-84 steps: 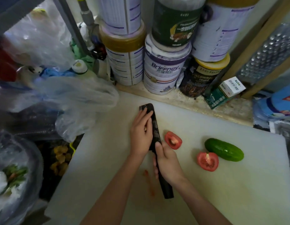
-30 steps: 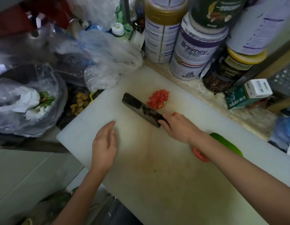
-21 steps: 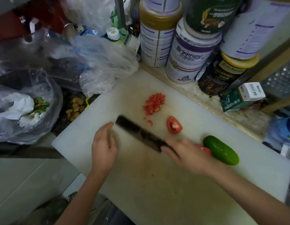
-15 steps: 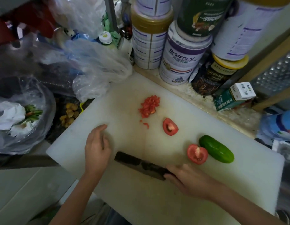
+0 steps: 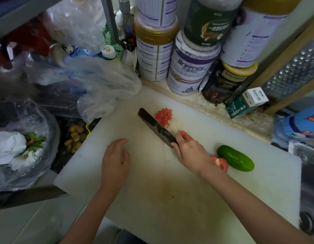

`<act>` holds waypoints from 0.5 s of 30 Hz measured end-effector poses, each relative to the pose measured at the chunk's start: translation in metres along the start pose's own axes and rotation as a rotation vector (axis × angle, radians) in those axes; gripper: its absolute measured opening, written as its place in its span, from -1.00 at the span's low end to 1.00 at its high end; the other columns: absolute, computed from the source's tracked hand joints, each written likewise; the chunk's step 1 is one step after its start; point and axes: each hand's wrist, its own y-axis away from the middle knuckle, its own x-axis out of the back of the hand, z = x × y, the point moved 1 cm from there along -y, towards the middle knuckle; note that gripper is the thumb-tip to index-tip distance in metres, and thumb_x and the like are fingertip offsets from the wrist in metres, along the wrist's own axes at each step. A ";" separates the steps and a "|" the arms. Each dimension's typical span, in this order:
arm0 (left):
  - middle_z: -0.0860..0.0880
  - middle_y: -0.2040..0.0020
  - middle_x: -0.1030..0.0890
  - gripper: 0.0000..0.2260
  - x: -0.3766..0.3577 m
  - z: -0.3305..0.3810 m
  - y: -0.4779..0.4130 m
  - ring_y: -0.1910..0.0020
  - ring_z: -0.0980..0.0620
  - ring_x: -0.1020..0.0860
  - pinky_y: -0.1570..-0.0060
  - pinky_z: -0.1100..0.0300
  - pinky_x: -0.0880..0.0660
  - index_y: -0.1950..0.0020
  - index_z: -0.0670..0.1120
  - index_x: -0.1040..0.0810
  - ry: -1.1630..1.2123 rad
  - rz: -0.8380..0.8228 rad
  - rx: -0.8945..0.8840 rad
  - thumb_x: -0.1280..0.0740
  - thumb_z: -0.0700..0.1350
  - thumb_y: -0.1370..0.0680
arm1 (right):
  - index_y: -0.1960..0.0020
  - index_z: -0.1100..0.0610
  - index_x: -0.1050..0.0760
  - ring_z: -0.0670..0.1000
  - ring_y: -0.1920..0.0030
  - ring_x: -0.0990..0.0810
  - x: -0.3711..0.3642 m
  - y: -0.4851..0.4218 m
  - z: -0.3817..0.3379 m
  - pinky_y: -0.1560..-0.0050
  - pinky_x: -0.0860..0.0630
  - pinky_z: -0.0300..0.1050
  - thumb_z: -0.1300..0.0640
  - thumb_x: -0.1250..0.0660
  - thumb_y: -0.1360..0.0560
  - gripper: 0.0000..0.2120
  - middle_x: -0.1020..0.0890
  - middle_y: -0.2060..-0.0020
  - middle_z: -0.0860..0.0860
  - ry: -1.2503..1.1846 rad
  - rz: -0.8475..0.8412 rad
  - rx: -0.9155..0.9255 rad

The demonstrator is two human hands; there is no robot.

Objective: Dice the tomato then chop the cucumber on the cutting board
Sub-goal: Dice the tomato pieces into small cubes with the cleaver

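- The right hand [image 5: 191, 152] grips the handle of a dark knife [image 5: 155, 126], its blade touching the near-left side of a diced tomato pile [image 5: 163, 117] at the far part of the white cutting board [image 5: 170, 199].
- The left hand [image 5: 115, 162] rests flat on the board, fingers relaxed.
- One tomato wedge [image 5: 185, 135] lies just beyond the right hand, another tomato piece [image 5: 221, 163] near the wrist.
- The whole cucumber [image 5: 235, 158] lies to the right.

Knife [image 5: 156, 127] handle buried in right hand [image 5: 189, 152]. Tomato wedge [image 5: 185, 135] mostly behind that hand, tomato half [image 5: 221, 163] part-covered by the wrist. Blade overlaps diced pile [image 5: 164, 117] edge. Top cans [image 5: 159, 9] and grater [image 5: 297, 67] cropped by frame.
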 end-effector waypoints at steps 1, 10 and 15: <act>-0.11 -0.17 -0.58 -0.74 -0.003 0.001 -0.002 -0.15 -0.05 -0.51 -0.15 0.37 -0.29 -0.24 -0.20 -0.54 -0.016 -0.019 -0.043 -0.25 -0.30 -0.57 | -0.20 0.20 -0.36 0.23 0.22 -0.56 -0.001 -0.001 -0.002 0.21 -0.54 0.12 -0.03 0.00 -0.64 -0.65 -0.49 -0.01 0.15 0.004 0.009 -0.009; -0.14 -0.19 -0.61 -0.69 -0.051 0.015 -0.010 -0.15 -0.14 -0.56 -0.19 0.04 -0.41 -0.19 -0.22 -0.62 -0.257 -0.246 -0.597 -0.22 -0.17 -0.54 | -0.30 0.13 -0.31 0.14 0.34 -0.54 0.013 0.021 -0.002 0.42 -0.39 -0.07 -0.06 -0.03 -0.62 -0.64 -0.56 0.24 0.05 -0.176 0.160 -0.135; -0.14 -0.22 -0.59 -0.67 -0.064 0.025 -0.028 -0.19 -0.14 -0.53 -0.23 0.04 -0.36 -0.24 -0.24 -0.58 -0.306 -0.254 -0.752 -0.27 -0.18 -0.52 | 0.02 0.07 -0.35 -0.09 0.57 -0.33 0.021 0.049 0.000 0.59 -0.26 -0.21 -0.03 -0.12 -0.60 -0.83 -0.34 0.53 -0.19 -0.193 0.303 -0.265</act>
